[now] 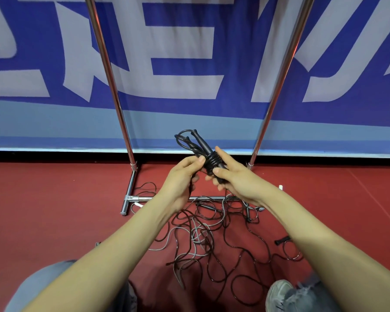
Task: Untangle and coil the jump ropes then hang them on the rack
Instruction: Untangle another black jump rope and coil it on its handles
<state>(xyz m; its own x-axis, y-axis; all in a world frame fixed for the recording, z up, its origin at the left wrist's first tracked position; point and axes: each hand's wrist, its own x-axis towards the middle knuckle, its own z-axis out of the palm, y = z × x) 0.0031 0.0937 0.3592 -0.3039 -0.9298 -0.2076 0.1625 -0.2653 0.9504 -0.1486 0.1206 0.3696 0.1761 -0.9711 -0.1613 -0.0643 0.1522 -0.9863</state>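
Between the two uprights of the chrome rack (113,86), held up above the floor, sits a coiled black jump rope (208,162); several tight turns of cord wrap its middle, and its black handles and a few loose loops stick out toward the banner (189,52). The left hand (182,174) grips the bundle from the left, fingers curled round it and thumb lying on top by the wraps; the right hand (232,176) grips it from the right, thumb pressing on the near side of the turns, forefinger stretched along their far side, the other fingers curled beneath. Below the forearms, on the red floor (54,199), lies a tangle of ropes (203,235), black cords crossed with grey ones, spreading over and just in front of the rack's low base bar; a loose black handle (282,240) lies at the tangle's right edge. A grey shoe (278,293) shows at the lower right, beside frayed denim.
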